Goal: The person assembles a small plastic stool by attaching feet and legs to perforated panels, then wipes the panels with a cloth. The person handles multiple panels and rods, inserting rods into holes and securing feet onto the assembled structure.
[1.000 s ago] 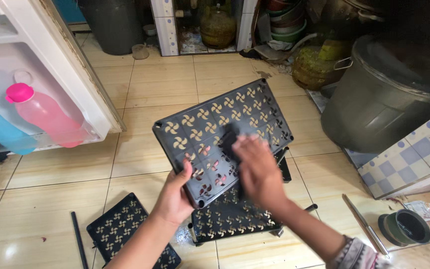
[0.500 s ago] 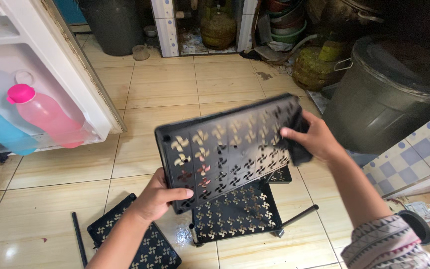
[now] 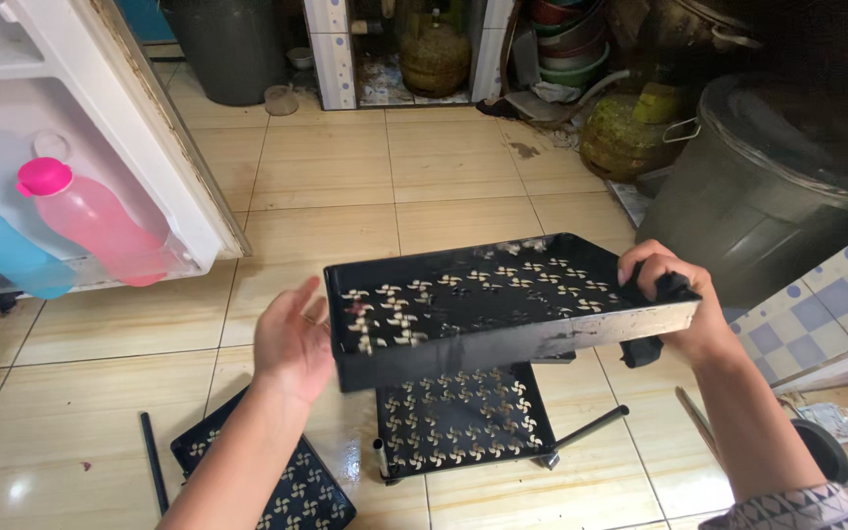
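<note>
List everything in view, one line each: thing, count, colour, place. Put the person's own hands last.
perforated tray: 1, black, held up between both hands
tray rack: 1, black, on the floor under the held tray
flat tray: 1, black, on the floor at lower left
rod: 1, black, on the floor beside the flat tray
bottle: 1, pink, in the fridge door
bottle: 1, blue, in the fridge door
bin: 1, dark grey, at right
cloth: 1, black, in the right hand against the tray's edge
left hand: at the tray's left end
right hand: gripping the tray's right end
</note>
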